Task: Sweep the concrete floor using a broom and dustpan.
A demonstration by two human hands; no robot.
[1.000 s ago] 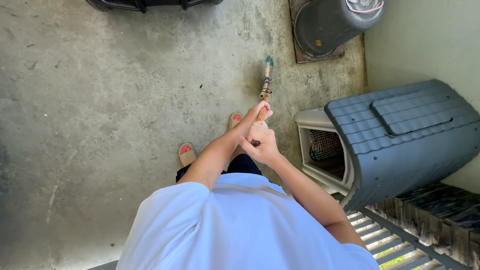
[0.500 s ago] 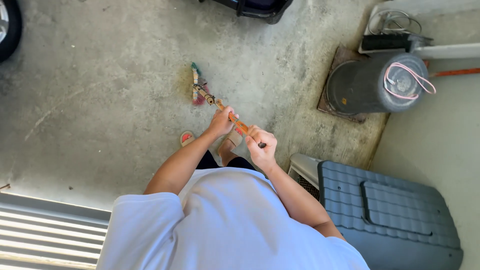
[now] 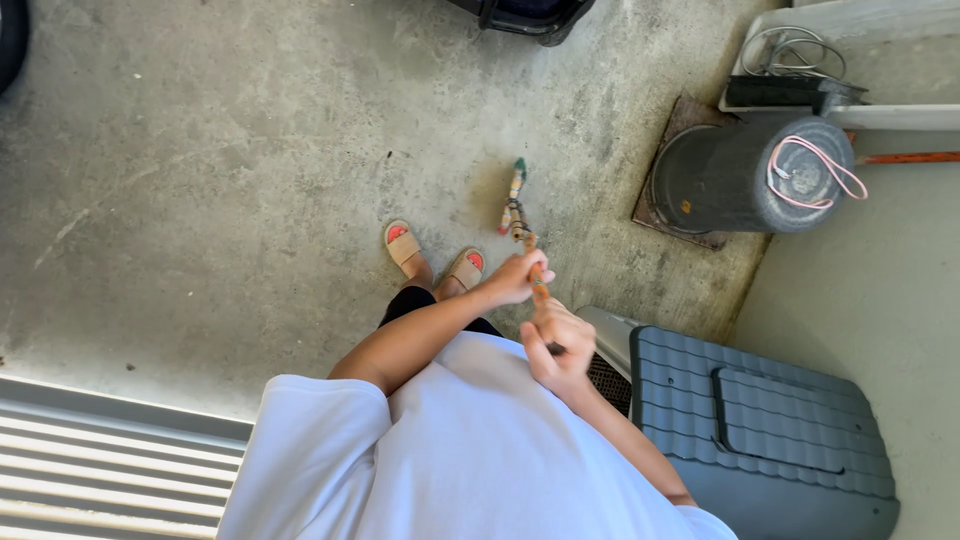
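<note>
Far left, a ribbed metal grating (image 3: pixel 90 455) along the lower edge; concrete floor (image 3: pixel 200 180) bare and stained beyond it. Two feet in tan sandals (image 3: pixel 432 258) stand mid-frame. Left hand (image 3: pixel 512 280) lower on the broom (image 3: pixel 520 215), fingers closed round the orange shaft just above the bound neck; right hand (image 3: pixel 562 342) wrapped round the top end, thumb over the tip, so both hands are fisted on the handle. Broom head, short with green and reddish bristles, touches the floor just ahead of the feet, shaft tilted up toward the person. Judged light and stiff in the shaft, soft and springy at the bristles; the wrapped neck looks like the weak spot, so the two-hand hold spread along the shaft seems the sound place to take it. A painted handle may be a bit slick. Right of the hands, a grey plastic pet house (image 3: pixel 765 425) with a ridged roof, against the wall. Upper right, a dark round bin (image 3: pixel 735 175) on a brown mat, a small yellow sticker on its side, too small to tell more, and a pink cord looped on its lid. No other packages or signs visible.
</note>
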